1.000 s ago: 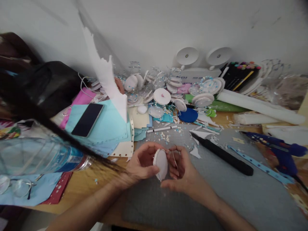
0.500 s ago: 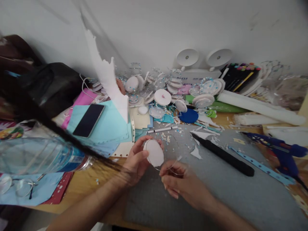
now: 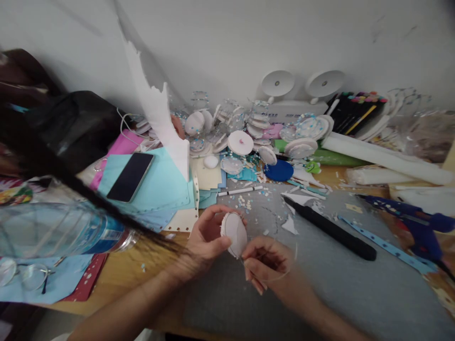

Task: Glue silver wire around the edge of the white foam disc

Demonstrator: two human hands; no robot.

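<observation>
We look down on a grey felt mat (image 3: 355, 284) covering the right half of the wooden desk (image 3: 117, 274), with a white wall (image 3: 227, 38) behind. At ten o'clock a black bag (image 3: 74, 123) sits beside a stack of turquoise sheets (image 3: 159, 184) carrying a dark phone (image 3: 130, 176). At nine o'clock lies a clear water bottle (image 3: 60, 229), with glasses (image 3: 24, 274) below it. A white roll (image 3: 384, 158) runs across at two o'clock, a blue glue gun (image 3: 415, 222) rests at three, and a black craft knife (image 3: 329, 227) lies slanted between them and our hands. At twelve o'clock we see a heap of white and clear discs (image 3: 245, 132).

Near the centre, slightly toward six, our left hand (image 3: 206, 241) grips a white foam disc (image 3: 234, 232) on edge, thumb and fingers closed around its rim. Our right hand (image 3: 270, 265), touching the disc's lower edge, curls its fingers narrowly around a thin clear plastic ring (image 3: 280, 272).
</observation>
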